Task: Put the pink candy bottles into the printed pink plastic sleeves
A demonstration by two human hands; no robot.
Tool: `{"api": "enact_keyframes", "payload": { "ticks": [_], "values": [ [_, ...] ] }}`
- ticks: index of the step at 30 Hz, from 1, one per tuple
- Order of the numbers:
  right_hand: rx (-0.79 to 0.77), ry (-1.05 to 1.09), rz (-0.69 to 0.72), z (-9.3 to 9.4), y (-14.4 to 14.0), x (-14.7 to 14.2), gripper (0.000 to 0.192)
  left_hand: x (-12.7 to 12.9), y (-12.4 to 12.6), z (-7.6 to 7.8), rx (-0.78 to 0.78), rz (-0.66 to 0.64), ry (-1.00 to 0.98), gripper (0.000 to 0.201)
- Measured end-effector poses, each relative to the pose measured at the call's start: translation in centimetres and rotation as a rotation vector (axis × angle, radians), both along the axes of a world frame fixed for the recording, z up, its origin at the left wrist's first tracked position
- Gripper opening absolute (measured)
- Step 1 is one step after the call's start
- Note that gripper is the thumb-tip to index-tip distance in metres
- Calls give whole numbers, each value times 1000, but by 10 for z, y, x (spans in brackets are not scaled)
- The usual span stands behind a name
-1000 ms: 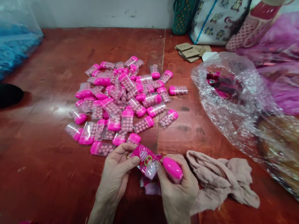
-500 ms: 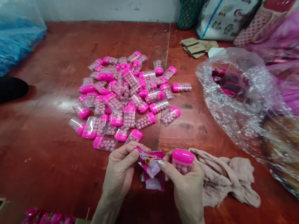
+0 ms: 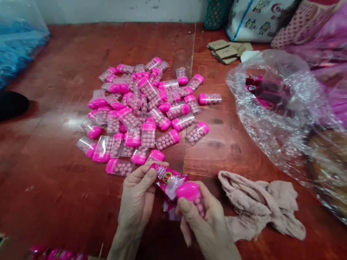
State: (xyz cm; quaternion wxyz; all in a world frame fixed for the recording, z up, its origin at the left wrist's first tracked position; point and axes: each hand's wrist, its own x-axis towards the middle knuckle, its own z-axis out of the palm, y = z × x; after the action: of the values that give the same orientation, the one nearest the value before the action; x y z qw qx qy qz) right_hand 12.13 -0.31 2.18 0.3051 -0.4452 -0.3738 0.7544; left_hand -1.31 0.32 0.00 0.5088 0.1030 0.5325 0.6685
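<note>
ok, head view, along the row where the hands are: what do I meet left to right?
Left hand → printed pink wrapper → pink-capped container → right hand → crumpled cloth. Wrapper is pinched in the left hand, container held in the right.

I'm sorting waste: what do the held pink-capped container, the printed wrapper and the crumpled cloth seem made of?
Pink-capped container: probably rigid plastic, its cap glossy, its clear body showing balls. Printed wrapper: likely thin plastic film, shiny and creased. Crumpled cloth: matt fabric, judging by soft folds; fibre unclear.
</note>
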Motion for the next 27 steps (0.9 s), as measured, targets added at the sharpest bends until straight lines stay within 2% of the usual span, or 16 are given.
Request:
{"api": "enact_keyframes", "payload": {
  "ticks": [6,11,14,18,22,24,27],
  "values": [
    [-39,4,123,-2,6,9,26,0,2,2,4,-151,57,9],
    [-63,-63,202,-7,7,16,30,0,4,3,-24,-305,75,11],
    [-42,-112,228,-11,8,15,30,0,5,3,-8,-354,128,12],
    [-44,-85,180,-15,11,12,27,3,7,0,5,-306,119,7],
    [-36,-48,98,-19,11,9,27,9,7,-4,-5,-229,66,40],
    [-44,-40,73,-22,11,7,27,11,6,-5,-62,-280,20,39],
    [-71,-41,47,-22,12,2,25,12,4,-4,-133,-384,-18,27]
  ]
}}
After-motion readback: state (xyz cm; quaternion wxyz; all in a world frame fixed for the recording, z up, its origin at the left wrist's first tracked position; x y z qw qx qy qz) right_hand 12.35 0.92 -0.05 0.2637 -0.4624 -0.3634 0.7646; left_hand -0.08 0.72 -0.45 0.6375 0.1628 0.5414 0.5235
